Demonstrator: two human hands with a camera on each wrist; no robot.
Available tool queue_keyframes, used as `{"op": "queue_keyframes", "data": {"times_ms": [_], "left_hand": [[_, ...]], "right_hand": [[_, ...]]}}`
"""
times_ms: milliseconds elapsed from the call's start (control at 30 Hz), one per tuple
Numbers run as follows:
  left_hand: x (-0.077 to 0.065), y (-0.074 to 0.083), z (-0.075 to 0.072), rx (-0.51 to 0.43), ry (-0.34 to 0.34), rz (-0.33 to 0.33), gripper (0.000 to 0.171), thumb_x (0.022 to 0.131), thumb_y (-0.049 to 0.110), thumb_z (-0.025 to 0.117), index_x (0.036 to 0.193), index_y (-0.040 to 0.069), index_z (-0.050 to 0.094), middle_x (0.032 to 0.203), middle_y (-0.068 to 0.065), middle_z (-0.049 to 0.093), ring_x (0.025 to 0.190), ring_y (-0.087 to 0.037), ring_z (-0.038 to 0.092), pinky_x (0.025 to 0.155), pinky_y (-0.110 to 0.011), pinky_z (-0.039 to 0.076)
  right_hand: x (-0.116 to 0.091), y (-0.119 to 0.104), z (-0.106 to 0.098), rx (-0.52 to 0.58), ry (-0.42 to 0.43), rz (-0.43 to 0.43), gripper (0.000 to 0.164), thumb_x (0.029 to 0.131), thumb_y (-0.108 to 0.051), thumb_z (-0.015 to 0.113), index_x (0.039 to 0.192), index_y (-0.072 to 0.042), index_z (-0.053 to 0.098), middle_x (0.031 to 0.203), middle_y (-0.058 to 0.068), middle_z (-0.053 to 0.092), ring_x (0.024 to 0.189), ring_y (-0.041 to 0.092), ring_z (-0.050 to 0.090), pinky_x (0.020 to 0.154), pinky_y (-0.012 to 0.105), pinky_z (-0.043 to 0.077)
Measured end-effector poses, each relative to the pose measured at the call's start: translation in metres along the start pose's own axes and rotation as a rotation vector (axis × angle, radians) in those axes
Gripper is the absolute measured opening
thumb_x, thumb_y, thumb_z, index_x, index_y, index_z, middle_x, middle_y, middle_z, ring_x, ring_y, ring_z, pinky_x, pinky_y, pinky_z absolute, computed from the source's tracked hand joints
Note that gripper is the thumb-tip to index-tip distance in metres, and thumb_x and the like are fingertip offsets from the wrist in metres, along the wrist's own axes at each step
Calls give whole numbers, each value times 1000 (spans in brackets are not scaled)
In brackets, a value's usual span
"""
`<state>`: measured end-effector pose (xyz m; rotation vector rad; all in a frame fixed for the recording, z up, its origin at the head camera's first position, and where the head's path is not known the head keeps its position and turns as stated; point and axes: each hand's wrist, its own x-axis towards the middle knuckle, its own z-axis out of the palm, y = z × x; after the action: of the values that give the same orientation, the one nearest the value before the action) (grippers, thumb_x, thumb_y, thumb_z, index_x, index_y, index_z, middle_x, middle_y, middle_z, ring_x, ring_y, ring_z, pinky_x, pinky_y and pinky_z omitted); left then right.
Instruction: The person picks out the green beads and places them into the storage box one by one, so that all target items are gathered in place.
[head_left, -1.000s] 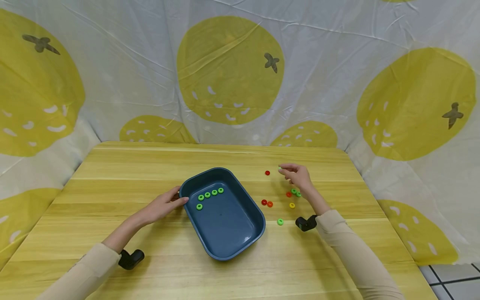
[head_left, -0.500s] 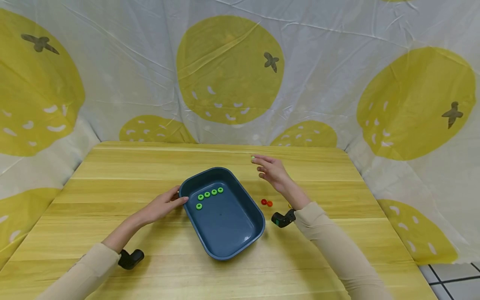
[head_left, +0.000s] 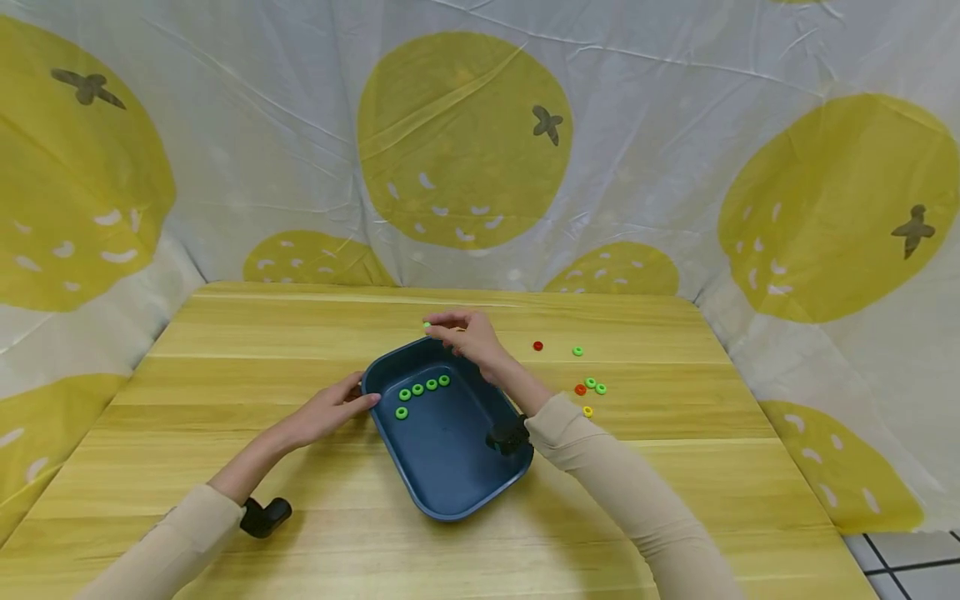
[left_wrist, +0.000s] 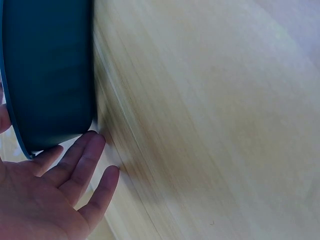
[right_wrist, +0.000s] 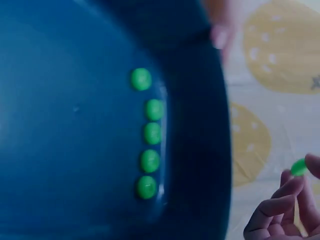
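Note:
A dark blue plastic basin (head_left: 438,467) stands on the wooden table, turned at a slant. My left hand (head_left: 326,412) holds its far left corner, thumb over the rim; in the left wrist view the fingers (left_wrist: 82,165) lie along the outer wall (left_wrist: 50,80). Several green rings (head_left: 417,390) lie inside in a row near the far wall, one of them slightly nearer. Over the basin's far rim, my right hand (head_left: 474,340) pinches another small green ring (right_wrist: 298,167) between thumb and fingertip. My right forearm hides part of the basin's right side.
Right of the basin lie loose rings: a red one (head_left: 537,346), a green one (head_left: 577,351), a green pair (head_left: 590,382), an orange one (head_left: 580,389) and a yellow one (head_left: 588,412). A white curtain (head_left: 637,167) with yellow fruit prints hangs behind the table.
My right hand has carried the green ring leftward from above the loose rings to the basin's far rim. My left hand and the basin have stayed in place.

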<state>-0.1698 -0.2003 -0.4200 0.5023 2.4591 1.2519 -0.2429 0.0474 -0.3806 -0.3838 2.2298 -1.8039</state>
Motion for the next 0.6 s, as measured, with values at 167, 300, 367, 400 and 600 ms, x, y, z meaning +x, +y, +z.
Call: {"op": "queue_keyframes", "data": {"times_ms": [167,300,367,400,600], "left_hand": [[0,1,-1,-10,-9,-3,55,100,33,43,140,-2,34,127,-22,55,115,-31,52,95,-47,44],[0,0,-1,-12,-12,-5,54,100,34,43,139,-2,34,126,-22,55,113,-31,52,94,-46,44],[0,0,-2,-18,-14,-6,54,100,34,43,139,-2,34,126,-21,55,113,-30,53,94,-46,44],[0,0,-2,-19,-14,-6,54,100,34,43,139,-2,34,126,-21,55,112,-30,53,93,-45,44],[1,-1,-2,-25,-17,-15,54,100,35,43,139,-1,34,124,-21,56,111,-29,53,91,-42,44]], "right_hand": [[-1,11,17,-438,-179,-203,23,85,-16,69,105,-5,70,95,9,70,74,17,61,64,16,46],[-4,16,27,-721,-326,-254,19,86,-16,68,103,-10,70,98,2,70,77,12,60,65,14,45],[-6,19,31,-823,-372,-250,18,86,-17,68,103,-12,70,99,-1,69,84,9,61,69,14,47],[-6,20,33,-861,-390,-241,17,86,-17,68,103,-12,70,99,-1,69,85,8,61,70,15,47],[-9,31,43,-1017,-448,-234,16,85,-19,70,100,-15,71,96,-4,68,81,4,58,68,15,47]]}}
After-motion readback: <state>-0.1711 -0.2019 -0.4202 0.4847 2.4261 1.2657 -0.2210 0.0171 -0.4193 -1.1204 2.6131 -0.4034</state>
